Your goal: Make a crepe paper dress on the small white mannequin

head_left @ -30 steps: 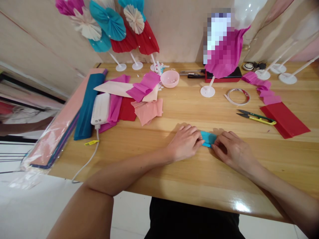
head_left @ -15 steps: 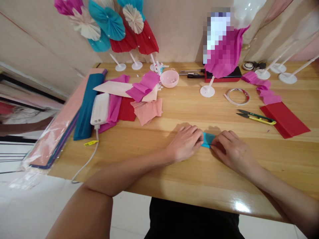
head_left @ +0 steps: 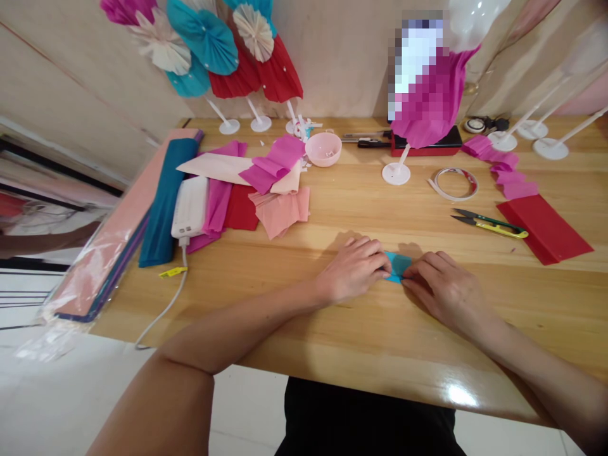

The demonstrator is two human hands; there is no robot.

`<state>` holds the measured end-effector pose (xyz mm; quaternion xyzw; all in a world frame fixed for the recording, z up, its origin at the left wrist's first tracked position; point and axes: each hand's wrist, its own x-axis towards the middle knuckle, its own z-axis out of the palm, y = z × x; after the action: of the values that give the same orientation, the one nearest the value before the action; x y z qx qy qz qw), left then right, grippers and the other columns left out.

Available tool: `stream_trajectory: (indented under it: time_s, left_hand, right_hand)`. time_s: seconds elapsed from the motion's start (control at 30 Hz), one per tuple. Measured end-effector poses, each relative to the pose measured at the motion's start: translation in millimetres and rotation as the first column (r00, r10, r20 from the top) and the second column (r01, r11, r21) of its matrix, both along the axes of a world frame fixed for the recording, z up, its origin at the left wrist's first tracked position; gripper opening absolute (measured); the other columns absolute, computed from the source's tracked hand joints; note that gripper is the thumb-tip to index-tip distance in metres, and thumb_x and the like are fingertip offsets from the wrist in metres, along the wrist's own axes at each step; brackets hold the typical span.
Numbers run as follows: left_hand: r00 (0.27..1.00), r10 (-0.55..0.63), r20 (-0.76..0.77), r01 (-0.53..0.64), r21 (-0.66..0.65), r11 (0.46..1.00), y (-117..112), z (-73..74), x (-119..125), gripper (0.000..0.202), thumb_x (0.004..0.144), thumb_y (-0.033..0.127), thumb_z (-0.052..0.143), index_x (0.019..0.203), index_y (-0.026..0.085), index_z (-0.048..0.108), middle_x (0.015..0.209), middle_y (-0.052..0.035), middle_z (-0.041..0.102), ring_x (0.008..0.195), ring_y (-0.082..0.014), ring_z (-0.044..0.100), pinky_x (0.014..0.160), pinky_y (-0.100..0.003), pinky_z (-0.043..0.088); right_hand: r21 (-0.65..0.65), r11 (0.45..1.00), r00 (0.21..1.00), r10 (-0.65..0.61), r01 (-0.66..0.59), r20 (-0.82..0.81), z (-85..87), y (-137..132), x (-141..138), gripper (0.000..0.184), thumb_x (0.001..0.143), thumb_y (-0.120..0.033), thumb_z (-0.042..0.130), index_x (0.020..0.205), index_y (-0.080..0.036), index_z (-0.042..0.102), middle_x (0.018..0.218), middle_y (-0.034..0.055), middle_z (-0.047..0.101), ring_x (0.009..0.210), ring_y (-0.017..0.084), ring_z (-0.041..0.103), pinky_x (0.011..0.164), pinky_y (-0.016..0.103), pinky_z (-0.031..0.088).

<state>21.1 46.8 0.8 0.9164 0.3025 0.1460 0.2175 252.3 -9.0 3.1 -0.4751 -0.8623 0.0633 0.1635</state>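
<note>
A small folded strip of blue crepe paper (head_left: 398, 266) lies low over the wooden table, stretched between my two hands. My left hand (head_left: 357, 266) pinches its left end, fingers closed and curled over the edge. On the other side, the fingertips of my right hand (head_left: 444, 285) are closed on the right end, with the thumb at the lower fold. Both ends of the strip are hidden under the fingers. Beyond my right hand lie yellow-and-green thread snips (head_left: 491, 223) and a folded red crepe paper piece (head_left: 544, 228).
Crepe paper pieces (head_left: 280, 212) and a white power bank (head_left: 190, 206) with a cable lie left. Toward the back stand a pink bowl (head_left: 323, 149), a magenta paper piece on a white stand (head_left: 396, 173), and a roll of tape (head_left: 453, 183). Decorated balloon stands (head_left: 261, 123) line the wall.
My left fingers have shifted slightly on the blue crepe paper's left end. My right hand stays almost where it was. The view has moved a little.
</note>
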Motion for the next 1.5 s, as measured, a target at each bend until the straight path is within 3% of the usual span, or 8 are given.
stream_trajectory:
  time_s: [0.27, 0.6, 0.83, 1.07, 1.27, 1.5]
  left_hand:
    - [0.999, 0.015, 0.033, -0.015, -0.007, 1.000, -0.5, -0.5, 0.2, 0.023, 0.097, 0.035, 0.047, 0.096, 0.021, 0.065, 0.101, -0.0031, 0.061, 0.100, -0.0170, 0.053, 0.089, -0.033, 0.038]
    - [0.998, -0.043, 0.049, 0.039, 0.089, 0.995, 3.2, -6.0, 0.0, 0.030, 0.098, 0.039, 0.044, 0.098, 0.021, 0.068, 0.100, -0.0053, 0.063, 0.099, -0.0179, 0.052, 0.088, -0.033, 0.038]
    - [0.998, -0.053, 0.034, 0.049, 0.121, 0.991, 2.3, -6.3, 0.8, 0.030, 0.097, 0.042, 0.047, 0.099, 0.020, 0.068, 0.102, -0.0053, 0.064, 0.101, -0.0179, 0.054, 0.088, -0.033, 0.038]
    - [0.998, -0.055, 0.009, 0.053, 0.100, 0.994, 0.3, -3.8, 0.7, 0.027, 0.098, 0.039, 0.046, 0.099, 0.021, 0.067, 0.101, -0.0047, 0.064, 0.100, -0.0180, 0.053, 0.089, -0.033, 0.037]
    - [0.998, -0.051, -0.024, 0.053, 0.093, 0.994, -4.8, 1.8, 2.1, 0.029, 0.100, 0.034, 0.040, 0.098, 0.020, 0.065, 0.103, -0.0056, 0.063, 0.101, -0.0180, 0.052, 0.090, -0.033, 0.037]
    - [0.997, -0.056, -0.061, 0.064, 0.142, 0.988, -7.3, 2.1, 4.8, 0.032, 0.101, 0.034, 0.035, 0.096, 0.019, 0.063, 0.101, -0.0046, 0.064, 0.097, -0.0174, 0.051, 0.087, -0.032, 0.036]
  right_hand:
    - [-0.088, 0.996, 0.994, -0.007, -0.003, -0.113, -3.8, 5.0, 0.6, 0.007, 0.091, -0.026, 0.059, 0.088, -0.019, 0.059, 0.085, 0.0051, 0.059, 0.083, 0.020, 0.055, 0.073, 0.033, 0.047]
    - [0.071, 0.996, 0.996, 0.048, -0.053, 0.070, 5.8, 0.3, -8.3, 0.013, 0.091, -0.022, 0.055, 0.079, -0.017, 0.058, 0.079, 0.0066, 0.055, 0.079, 0.020, 0.052, 0.070, 0.032, 0.044]
    - [0.115, 0.991, 0.994, 0.053, -0.064, 0.097, 4.3, 0.0, -7.1, 0.012, 0.090, -0.022, 0.056, 0.079, -0.017, 0.058, 0.079, 0.0066, 0.054, 0.080, 0.020, 0.051, 0.071, 0.032, 0.044]
    - [0.055, 0.997, 0.997, 0.049, -0.053, 0.058, 4.9, 0.6, -5.7, 0.009, 0.090, -0.023, 0.055, 0.083, -0.018, 0.058, 0.081, 0.0077, 0.056, 0.082, 0.022, 0.052, 0.072, 0.035, 0.045]
    - [0.021, 0.998, 0.998, 0.055, -0.055, -0.028, 7.7, -0.4, -9.2, 0.014, 0.090, -0.027, 0.058, 0.100, -0.017, 0.060, 0.094, 0.0102, 0.060, 0.087, 0.024, 0.053, 0.075, 0.037, 0.047]
    - [0.022, 0.998, 0.998, 0.059, -0.059, 0.019, -2.7, -0.6, -11.9, 0.010, 0.092, -0.025, 0.056, 0.094, -0.016, 0.061, 0.090, 0.0097, 0.059, 0.087, 0.024, 0.053, 0.076, 0.037, 0.047]
